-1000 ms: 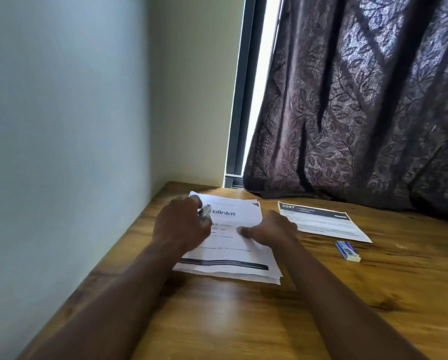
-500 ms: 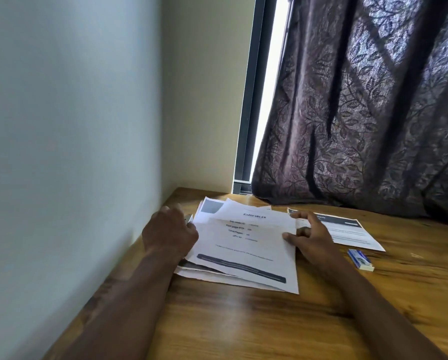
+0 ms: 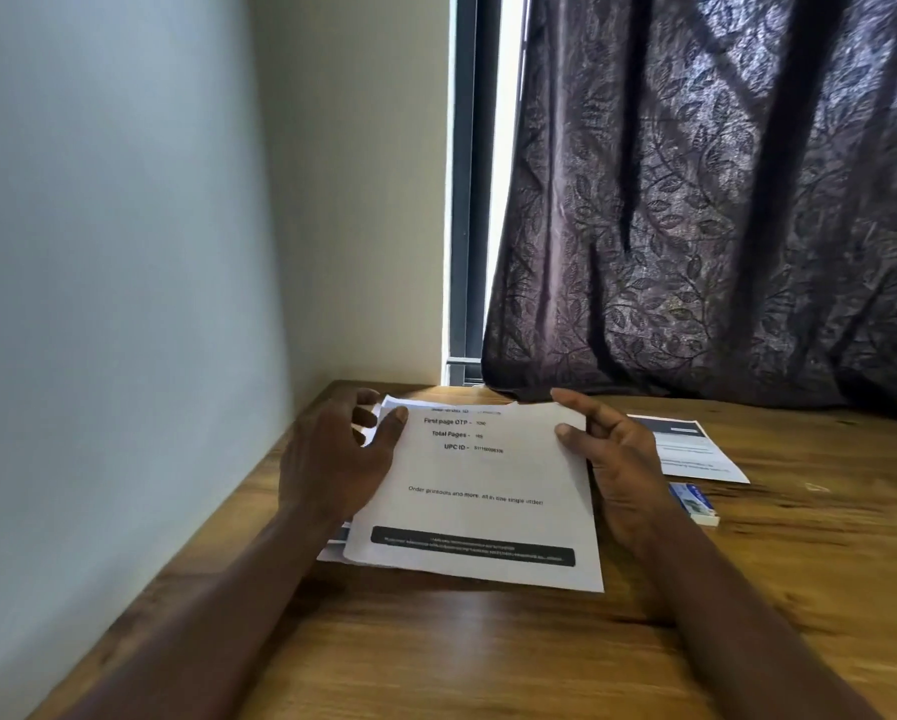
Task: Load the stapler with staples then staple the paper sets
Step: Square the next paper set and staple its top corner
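White paper set [image 3: 483, 491], both edges pinched in the fingers [image 3: 573, 438] of left hand [image 3: 332, 465] and right hand [image 3: 625, 472], needs squaring before stapling.

Left hand [image 3: 334, 462] at left edge of top sheet [image 3: 480, 504], back of hand up. Thumb tip lies on sheet near far-left corner. Fingers loosely curled, spread just beyond that edge; whether they reach under sheet, cannot tell. Right hand [image 3: 620, 472] at sheet's right edge: thumb on top, index straight along far-right corner, other fingers hidden behind sheet, pinching it. Both forearms bare, running in from near side, one each side of sheet.
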`<action>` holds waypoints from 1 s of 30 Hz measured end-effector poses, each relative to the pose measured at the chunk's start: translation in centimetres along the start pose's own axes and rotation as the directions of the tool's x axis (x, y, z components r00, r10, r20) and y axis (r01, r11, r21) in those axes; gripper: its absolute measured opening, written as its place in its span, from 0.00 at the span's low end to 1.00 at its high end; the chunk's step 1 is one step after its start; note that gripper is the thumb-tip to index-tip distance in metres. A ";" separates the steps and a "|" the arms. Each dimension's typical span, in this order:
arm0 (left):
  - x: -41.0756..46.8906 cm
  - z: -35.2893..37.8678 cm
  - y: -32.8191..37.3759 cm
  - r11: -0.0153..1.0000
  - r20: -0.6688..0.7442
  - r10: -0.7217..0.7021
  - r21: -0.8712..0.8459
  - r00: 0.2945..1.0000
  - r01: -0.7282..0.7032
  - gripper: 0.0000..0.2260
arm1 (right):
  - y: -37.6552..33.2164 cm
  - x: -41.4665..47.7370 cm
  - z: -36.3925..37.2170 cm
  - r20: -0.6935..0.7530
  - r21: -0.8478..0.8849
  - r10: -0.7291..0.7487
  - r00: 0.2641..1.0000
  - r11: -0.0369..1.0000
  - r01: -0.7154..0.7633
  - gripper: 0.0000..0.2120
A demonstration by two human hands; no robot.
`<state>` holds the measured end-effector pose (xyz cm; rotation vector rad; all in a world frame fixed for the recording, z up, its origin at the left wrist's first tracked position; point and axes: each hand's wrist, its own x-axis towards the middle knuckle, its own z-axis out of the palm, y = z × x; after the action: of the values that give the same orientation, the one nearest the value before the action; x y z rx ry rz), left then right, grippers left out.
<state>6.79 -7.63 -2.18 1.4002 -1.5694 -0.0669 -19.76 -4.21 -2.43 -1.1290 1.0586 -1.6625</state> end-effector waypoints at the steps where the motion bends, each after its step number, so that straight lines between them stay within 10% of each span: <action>1: -0.1 0.2 0.3 0.997 0.001 -0.005 -0.074 1.000 0.005 0.13 | -0.2 0.0 0.0 0.009 0.008 -0.011 1.000 1.000 0.010 0.17; 6: 0.8 0.3 -0.2 0.872 0.188 0.021 -0.483 0.982 0.074 0.19 | -0.4 -0.1 0.1 0.011 -0.103 -0.050 0.999 0.993 0.051 0.17; 12: 1.0 0.1 -0.6 0.903 0.158 0.135 -0.427 0.978 -0.056 0.11 | -0.1 0.2 -0.5 0.052 -0.408 -0.186 0.981 0.893 0.190 0.12; 19: 0.3 -1.5 -0.3 0.953 -0.237 0.293 -0.008 0.926 -0.303 0.02 | -0.5 -0.5 0.4 0.003 -0.855 -0.438 0.899 0.465 0.229 0.26; 24: 0.2 -1.7 -0.7 0.879 -0.230 0.057 -0.450 0.971 -0.158 0.03 | -1.0 -0.9 2.2 -0.001 -0.256 0.053 0.999 0.965 -0.051 0.28; 30: 0.3 -1.1 -1.1 0.849 -0.018 0.203 -0.495 0.979 -0.185 0.03 | -1.3 0.1 0.1 0.244 0.249 0.262 0.934 0.914 -0.322 0.45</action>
<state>8.41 -7.64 -2.14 0.8360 -1.5724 -0.3509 -19.92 -3.97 -1.20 -0.8814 0.7819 -1.3726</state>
